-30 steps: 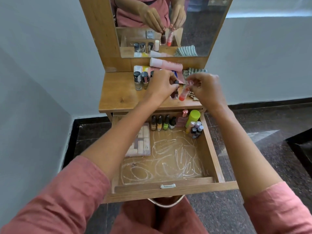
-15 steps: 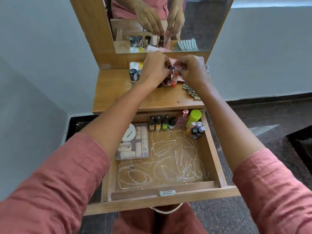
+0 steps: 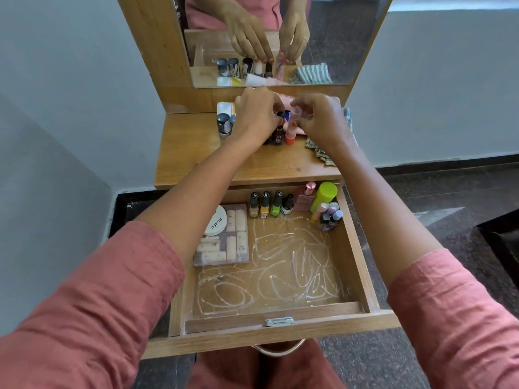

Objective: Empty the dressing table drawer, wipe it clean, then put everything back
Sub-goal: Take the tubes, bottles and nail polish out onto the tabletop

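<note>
The wooden drawer stands pulled open below the dressing table top. White smears streak its bare floor. At its back stand several small bottles, a green tube and more bottles; a palette and a round white compact lie at the left. Over the table top my left hand pinches the black cap of a dark red bottle. My right hand pinches the top of a pink-orange tube. Both items stand upright on the top.
A mirror rises behind the table top and reflects both hands. Silver-capped bottles stand at the back left of the top. A striped cloth and a patterned cloth lie at the right. Grey walls flank the table; dark floor lies below.
Both hands have moved away from me toward the mirror and lowered the dark bottle and the orange tube until they stand on the table top. The view has tilted down onto the drawer.
</note>
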`<state>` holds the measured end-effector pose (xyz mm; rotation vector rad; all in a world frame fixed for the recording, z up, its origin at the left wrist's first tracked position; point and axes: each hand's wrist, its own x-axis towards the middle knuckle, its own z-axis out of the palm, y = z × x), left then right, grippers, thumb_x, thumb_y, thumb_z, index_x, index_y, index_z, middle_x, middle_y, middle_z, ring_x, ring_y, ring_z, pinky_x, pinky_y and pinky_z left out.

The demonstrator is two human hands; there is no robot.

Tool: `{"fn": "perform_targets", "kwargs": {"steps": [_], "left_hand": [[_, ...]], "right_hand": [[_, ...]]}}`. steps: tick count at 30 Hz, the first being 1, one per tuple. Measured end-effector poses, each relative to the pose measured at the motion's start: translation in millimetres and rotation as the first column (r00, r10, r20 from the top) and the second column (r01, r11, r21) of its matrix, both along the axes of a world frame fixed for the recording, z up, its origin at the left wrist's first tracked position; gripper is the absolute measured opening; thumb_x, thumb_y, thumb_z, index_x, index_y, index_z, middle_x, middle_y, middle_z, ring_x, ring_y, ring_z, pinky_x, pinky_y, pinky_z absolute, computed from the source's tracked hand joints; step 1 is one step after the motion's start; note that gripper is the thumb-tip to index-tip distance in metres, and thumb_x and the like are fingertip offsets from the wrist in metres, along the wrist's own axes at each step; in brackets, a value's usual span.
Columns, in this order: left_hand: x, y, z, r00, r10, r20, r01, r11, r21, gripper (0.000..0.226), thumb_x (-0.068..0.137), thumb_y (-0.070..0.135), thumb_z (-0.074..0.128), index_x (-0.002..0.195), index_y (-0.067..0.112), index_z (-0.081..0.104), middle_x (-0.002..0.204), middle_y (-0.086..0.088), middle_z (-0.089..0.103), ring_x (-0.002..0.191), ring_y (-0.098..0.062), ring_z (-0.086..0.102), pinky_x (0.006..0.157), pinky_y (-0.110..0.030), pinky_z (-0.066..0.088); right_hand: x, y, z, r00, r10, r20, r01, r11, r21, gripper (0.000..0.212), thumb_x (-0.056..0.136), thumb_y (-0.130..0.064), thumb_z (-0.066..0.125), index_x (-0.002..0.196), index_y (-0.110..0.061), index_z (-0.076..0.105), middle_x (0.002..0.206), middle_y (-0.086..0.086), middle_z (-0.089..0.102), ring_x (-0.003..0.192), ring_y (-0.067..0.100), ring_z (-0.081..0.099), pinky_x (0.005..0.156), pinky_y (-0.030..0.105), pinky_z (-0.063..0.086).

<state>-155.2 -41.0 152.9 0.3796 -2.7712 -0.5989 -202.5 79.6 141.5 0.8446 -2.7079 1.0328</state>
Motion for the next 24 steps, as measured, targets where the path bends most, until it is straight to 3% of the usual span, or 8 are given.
{"fn": "perform_targets", "kwargs": {"steps": [7,10,13,15,20,24], "left_hand": [[6.8,6.1,6.1,0.996,-0.01,-0.088,0.011,1.0,0.007,0.025,0.085,0.016,0.062,0.11,0.017,0.066,0.113,-0.002,0.063,0.114,-0.023,0.048,0.091,-0.034,0.034],[15.1,12.9,4.3,0.986,-0.04,-0.163,0.05,0.997,0.057,0.021,0.082,0.016,0.065,0.103,0.016,0.069,0.106,-0.002,0.067,0.108,-0.023,0.054,0.094,-0.036,0.04],[28.8,25.8,-2.2,0.98,-0.066,-0.19,0.086,0.991,0.099,0.016,0.081,0.014,0.067,0.096,0.014,0.071,0.101,-0.004,0.068,0.101,-0.022,0.056,0.092,-0.037,0.043],[40.4,36.5,-9.4,0.977,-0.091,-0.195,0.116,0.986,0.119,0.017,0.081,0.014,0.067,0.098,0.011,0.07,0.101,-0.005,0.067,0.099,-0.021,0.056,0.091,-0.032,0.043],[72.3,66.5,-34.3,0.978,-0.162,-0.133,0.191,0.951,0.242,0.018,0.082,0.007,0.065,0.1,0.006,0.067,0.103,-0.008,0.065,0.083,-0.01,0.052,0.077,-0.015,0.04],[87.7,91.7,-66.0,0.978,-0.211,-0.012,0.203,0.924,0.323,0.018,0.082,0.002,0.062,0.099,0.005,0.068,0.1,-0.011,0.067,0.088,-0.022,0.063,0.079,-0.029,0.051]], "right_hand": [[2.1,10.8,2.2,0.999,-0.019,-0.029,0.018,0.999,-0.028,0.038,0.08,0.003,0.061,0.117,-0.003,0.059,0.103,0.014,0.064,0.083,0.012,0.054,0.081,0.026,0.051],[7.6,20.9,4.7,0.998,-0.031,-0.057,0.029,0.999,-0.039,0.034,0.079,0.005,0.061,0.112,-0.002,0.062,0.103,0.015,0.065,0.083,0.013,0.055,0.075,0.014,0.045],[18.7,34.0,2.8,0.997,-0.043,-0.058,0.04,0.998,-0.056,0.027,0.078,0.005,0.062,0.105,0.001,0.065,0.1,0.017,0.066,0.085,0.02,0.061,0.074,0.014,0.044],[29.1,43.1,-1.6,0.997,-0.055,-0.048,0.052,0.997,-0.058,0.022,0.079,0.005,0.062,0.1,0.001,0.067,0.098,0.017,0.068,0.081,0.016,0.058,0.073,0.012,0.043],[56.1,70.9,-19.8,0.996,-0.085,0.036,0.087,0.995,-0.047,0.016,0.078,0.005,0.062,0.091,0.002,0.07,0.09,0.016,0.07,0.078,0.018,0.06,0.073,0.017,0.043],[75.8,96.6,-48.8,0.992,-0.101,0.078,0.102,0.995,-0.003,0.013,0.075,0.007,0.062,0.084,0.002,0.071,0.085,0.017,0.07,0.076,0.023,0.062,0.073,0.022,0.046]]}}
